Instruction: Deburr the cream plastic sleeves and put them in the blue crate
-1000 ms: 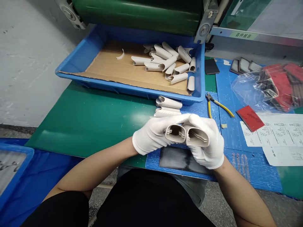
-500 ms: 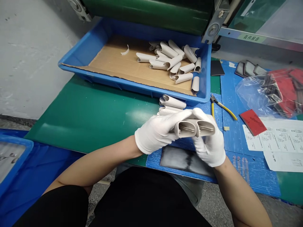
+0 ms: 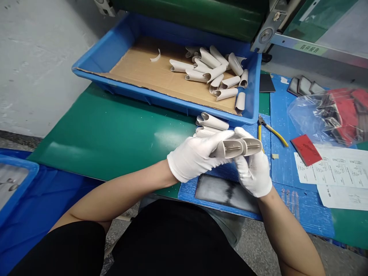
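From the head view, the white-gloved left hand [image 3: 194, 161] and right hand [image 3: 253, 170] clasp two hollow off-white plastic channels [image 3: 230, 148], pressed together above a blue mat [image 3: 186, 189]. Fingers curl firmly around them; similar channels [image 3: 211, 76] lie in a blue tray [image 3: 161, 96].

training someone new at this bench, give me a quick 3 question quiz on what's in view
1. How many off-white plastic channel pieces do the gloved left hand and right hand hold together? A one, B two, C five.
2. True or false: the yellow-handled pliers lie inside the blue plastic tray.
3. What lines the floor of that tray?

Key: 1 B; 2 false; 3 a cardboard sheet.
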Demonstrator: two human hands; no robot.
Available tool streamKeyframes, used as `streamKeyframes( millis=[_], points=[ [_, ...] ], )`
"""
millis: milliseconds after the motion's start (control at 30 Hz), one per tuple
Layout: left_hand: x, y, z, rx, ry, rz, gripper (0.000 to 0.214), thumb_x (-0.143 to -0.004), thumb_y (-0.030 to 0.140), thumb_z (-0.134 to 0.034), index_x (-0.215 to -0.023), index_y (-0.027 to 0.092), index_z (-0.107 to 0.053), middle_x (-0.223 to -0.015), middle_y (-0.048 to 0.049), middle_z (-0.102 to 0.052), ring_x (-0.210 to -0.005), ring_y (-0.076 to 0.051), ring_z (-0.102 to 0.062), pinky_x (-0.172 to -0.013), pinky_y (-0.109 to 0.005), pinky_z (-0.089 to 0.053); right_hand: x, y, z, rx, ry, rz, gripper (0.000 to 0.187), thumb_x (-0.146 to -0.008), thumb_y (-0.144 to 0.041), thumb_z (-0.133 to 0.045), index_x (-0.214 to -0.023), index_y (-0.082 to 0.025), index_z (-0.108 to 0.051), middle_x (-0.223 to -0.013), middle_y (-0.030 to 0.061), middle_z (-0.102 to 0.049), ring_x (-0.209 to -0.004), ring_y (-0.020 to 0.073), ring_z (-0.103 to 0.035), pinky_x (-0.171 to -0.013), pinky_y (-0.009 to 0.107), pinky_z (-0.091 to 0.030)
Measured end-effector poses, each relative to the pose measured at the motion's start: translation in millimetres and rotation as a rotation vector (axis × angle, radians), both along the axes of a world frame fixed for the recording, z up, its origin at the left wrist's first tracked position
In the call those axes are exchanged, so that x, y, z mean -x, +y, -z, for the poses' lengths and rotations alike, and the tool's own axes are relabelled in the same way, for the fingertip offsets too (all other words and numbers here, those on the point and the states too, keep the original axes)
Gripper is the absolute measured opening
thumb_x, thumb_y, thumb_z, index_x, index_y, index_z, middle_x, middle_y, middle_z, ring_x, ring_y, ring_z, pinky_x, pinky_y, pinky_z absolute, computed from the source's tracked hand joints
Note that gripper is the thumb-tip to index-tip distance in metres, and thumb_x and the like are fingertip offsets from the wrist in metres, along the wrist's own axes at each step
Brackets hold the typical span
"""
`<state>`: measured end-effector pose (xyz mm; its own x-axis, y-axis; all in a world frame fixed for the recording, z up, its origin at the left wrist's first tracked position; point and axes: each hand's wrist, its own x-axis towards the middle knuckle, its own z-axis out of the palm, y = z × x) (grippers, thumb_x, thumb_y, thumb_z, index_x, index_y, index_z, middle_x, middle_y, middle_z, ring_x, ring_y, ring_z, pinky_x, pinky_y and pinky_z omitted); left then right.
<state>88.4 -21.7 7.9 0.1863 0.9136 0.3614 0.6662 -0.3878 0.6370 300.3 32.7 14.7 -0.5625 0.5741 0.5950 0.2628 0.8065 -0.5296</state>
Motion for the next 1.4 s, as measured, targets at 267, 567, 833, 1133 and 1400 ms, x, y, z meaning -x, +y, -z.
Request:
streamKeyframes(
  millis=[267,567,833,1133,1400],
  points=[
    [-1,0,-6.0,0.014,-0.220,0.006,0.062,-0.099,0.044,-0.079,-0.153,0.023,-0.059,-0.139,-0.0083,-0.076,-0.127,-0.024,-0.075,-0.112,-0.036,-0.062,5,-3,3.1,-0.037,0.016,0.069,0.060,-0.110,-0.032,-0.056,-0.168,-0.030,-0.043,-0.145,0.0146,-0.068,-0.131,0.0326,-0.070,-0.108,0.054,-0.064],
    [-2,4,8.9,-0.053,-0.082,0.229,0.054,-0.111,0.015,-0.033,-0.164,0.008,-0.045,-0.180,-0.0083,-0.032,-0.162,-0.034,-0.033,-0.128,-0.028,-0.046,22,-22,20.2,-0.141,0.078,0.320,0.111,-0.087,-0.074,-0.077,-0.172,-0.019,-0.028,-0.140,0.0235,-0.052,-0.126,0.0418,-0.060,-0.096,0.065,-0.064],
    [7,9,-0.4,-0.300,0.251,0.317,0.102,-0.110,0.035,-0.057,-0.175,0.025,0.020,-0.183,-0.0204,-0.019,-0.170,-0.034,-0.024,-0.137,-0.056,-0.039,3,0,-19.5,-0.141,-0.010,0.430,0.039,-0.083,-0.037,-0.076,-0.115,-0.026,-0.057,-0.110,0.0094,-0.062,-0.100,0.0285,-0.065,-0.091,0.051,-0.060],
    [27,10,-20.7,-0.223,0.656,0.173,0.135,-0.057,0.070,-0.100,-0.168,0.028,-0.036,-0.178,-0.0278,-0.024,-0.164,-0.065,-0.012,-0.129,-0.083,-0.019,-34,42,-27.4,0.098,-0.735,0.504,0.024,-0.084,-0.039,-0.072,-0.092,-0.018,-0.064,-0.095,0.0157,-0.065,-0.090,0.0336,-0.063,-0.085,0.047,-0.051],
    [28,9,-24.3,-0.025,0.732,0.174,0.117,-0.068,0.052,-0.098,-0.168,0.035,-0.040,-0.185,-0.0200,-0.006,-0.166,-0.062,-0.007,-0.130,-0.082,-0.015,-16,40,-10.6,0.220,-0.958,0.443,0.047,-0.091,-0.051,-0.078,-0.118,-0.013,-0.072,-0.123,0.0235,-0.068,-0.118,0.0425,-0.063,-0.093,0.048,-0.053]
  ],
)
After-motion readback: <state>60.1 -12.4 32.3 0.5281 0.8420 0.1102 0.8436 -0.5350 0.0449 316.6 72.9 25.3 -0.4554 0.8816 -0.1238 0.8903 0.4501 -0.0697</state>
